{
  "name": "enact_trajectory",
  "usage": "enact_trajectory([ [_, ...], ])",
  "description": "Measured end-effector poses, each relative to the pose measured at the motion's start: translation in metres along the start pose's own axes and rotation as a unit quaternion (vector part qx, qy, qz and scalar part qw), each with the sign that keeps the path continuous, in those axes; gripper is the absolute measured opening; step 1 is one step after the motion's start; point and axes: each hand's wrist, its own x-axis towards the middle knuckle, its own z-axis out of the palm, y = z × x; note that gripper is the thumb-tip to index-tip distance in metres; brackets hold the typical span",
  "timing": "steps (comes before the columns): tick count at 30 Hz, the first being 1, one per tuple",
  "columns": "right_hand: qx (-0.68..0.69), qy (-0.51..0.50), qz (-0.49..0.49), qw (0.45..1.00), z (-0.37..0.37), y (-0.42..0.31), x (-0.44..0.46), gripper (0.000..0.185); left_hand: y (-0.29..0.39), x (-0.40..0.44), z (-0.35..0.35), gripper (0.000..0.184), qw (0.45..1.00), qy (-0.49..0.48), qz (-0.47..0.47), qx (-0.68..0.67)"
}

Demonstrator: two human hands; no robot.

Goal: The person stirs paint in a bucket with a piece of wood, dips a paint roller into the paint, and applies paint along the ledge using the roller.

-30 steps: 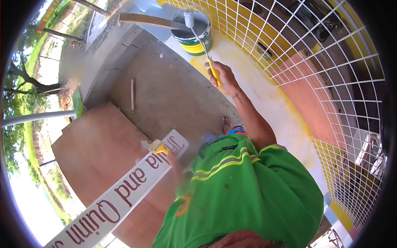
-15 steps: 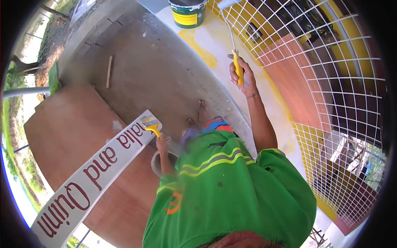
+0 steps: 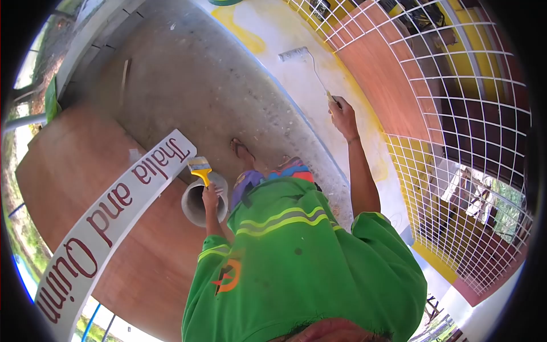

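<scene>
One paintbrush (image 3: 201,171) sits gripped in your left hand (image 3: 211,196) at nine o'clock; your right hand (image 3: 344,118) grips a paint roller (image 3: 293,54) at one o'clock.

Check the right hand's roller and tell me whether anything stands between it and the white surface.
Nothing visible does: the roller, held in the right hand, shows directly against the white surface. Whether it touches, I cannot tell.

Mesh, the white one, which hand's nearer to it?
Right. Your right hand, holding the roller, is just left of the mesh, not touching; your left hand, holding the brush, is farther left, across your body.
</scene>
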Motion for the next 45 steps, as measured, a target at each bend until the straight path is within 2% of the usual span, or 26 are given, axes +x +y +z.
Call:
enact_trajectory([
  [1, -0.035, 0.0, -0.037, 0.999, 0.002, 0.007, 0.014, 0.038, -0.005, -0.009, 0.001, 0.042, 1.0, 0.007, 0.005, 0.008],
  [3, -0.014, -0.042, 0.03, 0.999, -0.001, -0.017, 0.02, 0.041, -0.011, -0.021, 0.007, 0.043, 1.0, 0.015, 0.019, -0.001],
  [6, -0.097, -0.033, -0.043, 0.994, -0.014, 0.029, 0.035, 0.04, -0.021, -0.04, 0.025, 0.046, 0.999, 0.024, 0.039, 0.007],
  [9, -0.118, -0.045, -0.061, 0.99, -0.062, 0.06, -0.01, 0.038, -0.033, -0.064, 0.052, 0.048, 0.998, 0.021, 0.058, 0.009],
  [11, -0.11, -0.03, -0.099, 0.988, -0.095, 0.109, -0.051, 0.036, -0.057, -0.074, 0.067, 0.049, 0.999, 0.018, 0.037, 0.018],
  [15, -0.102, -0.04, -0.029, 0.994, -0.173, 0.186, -0.163, 0.038, -0.088, -0.095, 0.095, 0.049, 0.998, -0.006, -0.018, 0.057],
  [17, -0.11, -0.048, 0.062, 0.991, -0.207, 0.211, -0.221, 0.04, -0.096, -0.109, 0.104, 0.05, 0.994, -0.032, -0.059, 0.088],
  [21, -0.055, 0.007, 0.105, 0.993, -0.252, 0.288, -0.327, 0.038, -0.117, -0.101, 0.113, 0.049, 0.989, -0.037, -0.118, 0.084],
  [23, -0.033, 0.018, 0.216, 0.976, -0.277, 0.297, -0.368, 0.036, -0.122, -0.104, 0.12, 0.049, 0.99, -0.024, -0.125, 0.059],
  [26, -0.029, 0.034, 0.257, 0.965, -0.296, 0.299, -0.389, 0.035, -0.119, -0.107, 0.122, 0.049, 0.991, -0.024, -0.121, 0.06],
  [29, -0.018, 0.034, 0.238, 0.971, -0.281, 0.277, -0.354, 0.034, -0.119, -0.104, 0.118, 0.049, 0.991, -0.025, -0.12, 0.054],
  [31, -0.039, 0.002, 0.18, 0.983, -0.254, 0.25, -0.303, 0.035, -0.117, -0.099, 0.114, 0.049, 0.991, -0.02, -0.123, 0.036],
  [33, -0.049, -0.009, 0.163, 0.985, -0.216, 0.197, -0.241, 0.037, -0.112, -0.095, 0.114, 0.048, 0.991, -0.004, -0.132, 0.006],
  [37, -0.14, -0.016, 0.004, 0.99, -0.144, 0.141, -0.106, 0.037, -0.11, -0.079, 0.101, 0.044, 0.991, -0.002, -0.128, -0.036],
  [40, -0.238, -0.009, -0.135, 0.962, -0.092, 0.058, -0.017, 0.033, -0.108, -0.072, 0.091, 0.043, 0.989, 0.018, -0.129, -0.064],
  [42, -0.261, -0.022, -0.139, 0.955, -0.057, 0.026, 0.044, 0.031, -0.108, -0.073, 0.086, 0.041, 0.986, 0.036, -0.138, -0.082],
  [45, -0.192, -0.041, -0.096, 0.976, -0.005, -0.005, 0.135, 0.036, -0.096, -0.071, 0.079, 0.041, 0.987, 0.045, -0.134, -0.072],
])
